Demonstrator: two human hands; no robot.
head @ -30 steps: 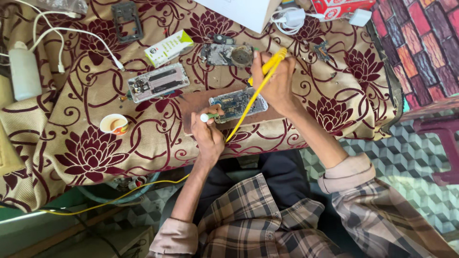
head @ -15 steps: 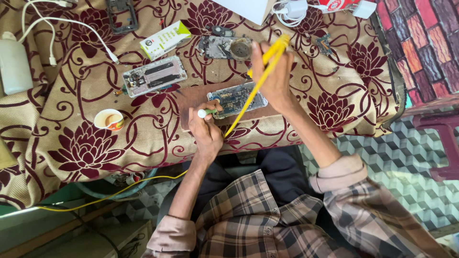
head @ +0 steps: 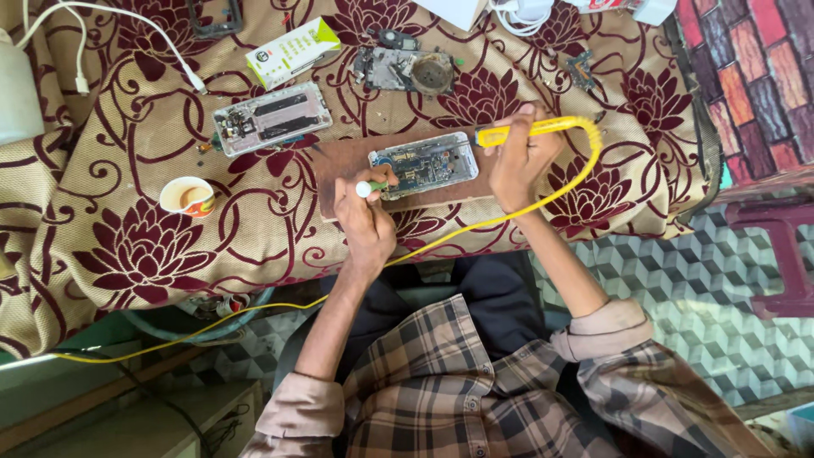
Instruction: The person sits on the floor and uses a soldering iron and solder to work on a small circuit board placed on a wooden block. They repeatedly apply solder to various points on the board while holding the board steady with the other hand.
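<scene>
Now my right hand [head: 519, 161] grips the yellow soldering iron [head: 530, 130]. Left hand [head: 365, 222] pinches a small tool [head: 366, 188]; the opened phone [head: 424, 164] lies lengthwise between them.

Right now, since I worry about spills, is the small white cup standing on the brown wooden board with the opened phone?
No, the small white cup stands on the patterned cloth, apart from the brown wooden board.
</scene>
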